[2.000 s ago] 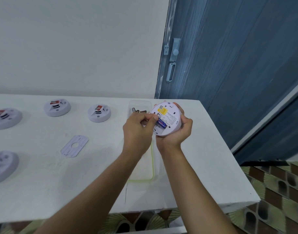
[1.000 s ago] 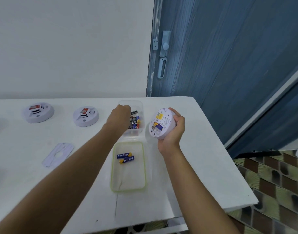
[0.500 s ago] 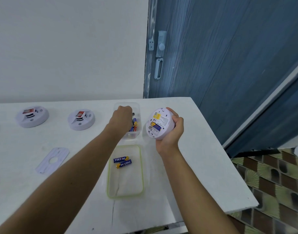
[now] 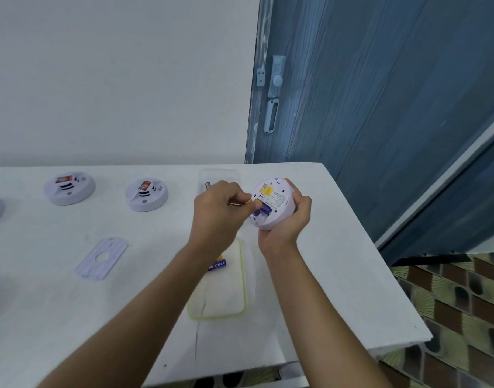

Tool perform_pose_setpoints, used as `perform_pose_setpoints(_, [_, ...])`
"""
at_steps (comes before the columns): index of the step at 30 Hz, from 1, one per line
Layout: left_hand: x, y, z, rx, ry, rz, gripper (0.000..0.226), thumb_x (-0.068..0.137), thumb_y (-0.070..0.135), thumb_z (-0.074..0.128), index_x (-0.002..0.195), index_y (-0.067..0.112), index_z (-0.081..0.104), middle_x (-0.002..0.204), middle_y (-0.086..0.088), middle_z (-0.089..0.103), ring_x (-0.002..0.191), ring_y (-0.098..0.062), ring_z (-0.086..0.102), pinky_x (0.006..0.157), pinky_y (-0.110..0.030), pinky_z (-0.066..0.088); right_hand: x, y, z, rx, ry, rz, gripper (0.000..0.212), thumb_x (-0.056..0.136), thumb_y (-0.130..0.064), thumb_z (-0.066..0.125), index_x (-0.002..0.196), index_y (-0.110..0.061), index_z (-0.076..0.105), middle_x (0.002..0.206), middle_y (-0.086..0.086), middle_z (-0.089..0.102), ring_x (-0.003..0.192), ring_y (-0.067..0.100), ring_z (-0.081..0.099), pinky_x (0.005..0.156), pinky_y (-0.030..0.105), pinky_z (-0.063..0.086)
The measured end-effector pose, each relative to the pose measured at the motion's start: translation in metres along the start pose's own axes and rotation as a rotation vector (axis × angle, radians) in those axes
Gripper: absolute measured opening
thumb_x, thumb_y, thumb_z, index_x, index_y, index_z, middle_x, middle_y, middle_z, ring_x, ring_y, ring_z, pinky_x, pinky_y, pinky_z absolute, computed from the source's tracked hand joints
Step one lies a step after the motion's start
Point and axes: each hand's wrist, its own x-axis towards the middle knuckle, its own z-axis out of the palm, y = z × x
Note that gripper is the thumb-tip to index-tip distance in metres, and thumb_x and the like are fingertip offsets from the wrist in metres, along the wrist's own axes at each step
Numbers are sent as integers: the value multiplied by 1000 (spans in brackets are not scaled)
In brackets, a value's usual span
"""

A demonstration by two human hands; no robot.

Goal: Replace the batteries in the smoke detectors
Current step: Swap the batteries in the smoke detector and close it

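My right hand (image 4: 289,219) grips a white round smoke detector (image 4: 276,200), held above the table with its back turned to me. One blue battery (image 4: 264,210) lies in its open compartment. My left hand (image 4: 219,208) pinches another battery (image 4: 248,204) with a yellow end, its tip at the compartment. Under my left forearm a green-rimmed clear tray (image 4: 241,275) holds a blue battery (image 4: 217,266), partly hidden. A clear box (image 4: 220,175) of batteries stands behind my left hand, mostly hidden.
Two more white detectors (image 4: 69,187) (image 4: 146,194) sit on the white table (image 4: 338,275) at the back left, and parts of others show at the left edge. A flat white mounting plate (image 4: 101,259) lies left of my arm. A blue door stands behind the table's right edge.
My left hand came out of the battery box with a battery and moved right to the detector's compartment. The right hand kept holding the detector.
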Motion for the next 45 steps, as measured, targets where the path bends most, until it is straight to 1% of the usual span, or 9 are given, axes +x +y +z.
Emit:
perform_pose_setpoints(4, [-24,-8,-4,18,27,313,7,75,13,81,76,12,74,75,10,67,75,-8,64,67,-25,55,-9,2,4,0,-2,1,36,97,-28,33,118,-13,59,101,11,63,88,29,61,61,27,53])
perform_pose_setpoints(7, [-38,-10,-8,-40,-21,334,8,79,7,78,87,9,77,84,3,73,82,-6,68,75,-21,57,-15,5,7,-10,-8,-1,37,96,-29,34,118,-13,60,106,13,62,93,31,61,67,29,53])
perform_pose_setpoints(13, [-45,-8,-27,-186,-99,-63,10,78,18,81,85,26,79,84,13,74,71,-4,64,65,-26,55,-32,10,11,-35,-79,-28,46,76,-37,45,112,-13,61,102,11,65,87,27,64,63,29,55])
perform_pose_setpoints(15, [-46,-5,-32,-289,-102,-219,9,75,21,83,82,26,80,81,8,75,63,-22,58,59,-37,54,-36,12,11,-34,-105,-21,45,71,-36,45,107,-14,62,98,10,65,85,27,64,63,29,54])
perform_pose_setpoints(17, [-46,-3,-37,-422,-112,-309,10,73,13,84,80,16,80,81,-3,76,79,-36,66,76,-47,56,-40,15,12,-40,-124,-11,43,70,-35,44,104,-16,62,96,9,65,86,28,63,64,30,54])
perform_pose_setpoints(20, [-48,-3,-44,-547,-135,-385,11,70,1,83,77,6,77,83,-14,75,84,-25,72,86,-40,57,-46,22,14,-36,-149,1,40,70,-34,44,101,-16,62,93,8,66,84,27,63,63,29,53])
perform_pose_setpoints(33, [-55,-29,-73,-684,-258,-701,27,78,3,76,63,8,53,66,-2,67,53,-8,56,52,-19,43,-64,51,17,-68,-246,73,41,70,-32,46,102,-14,63,104,14,64,100,36,58,72,35,49])
perform_pose_setpoints(41, [-58,-61,-117,-228,-357,-488,18,82,20,77,84,4,69,69,-5,68,64,-13,62,57,-26,43,-63,74,15,-108,-200,183,48,71,-35,51,113,-13,63,117,17,62,104,36,57,88,52,47])
perform_pose_setpoints(45, [-52,-93,-141,330,-153,-397,13,83,31,72,80,19,69,78,10,68,77,-7,63,63,-19,42,-63,77,14,-78,-244,241,46,72,-35,50,110,-15,64,110,15,64,97,37,58,80,50,52])
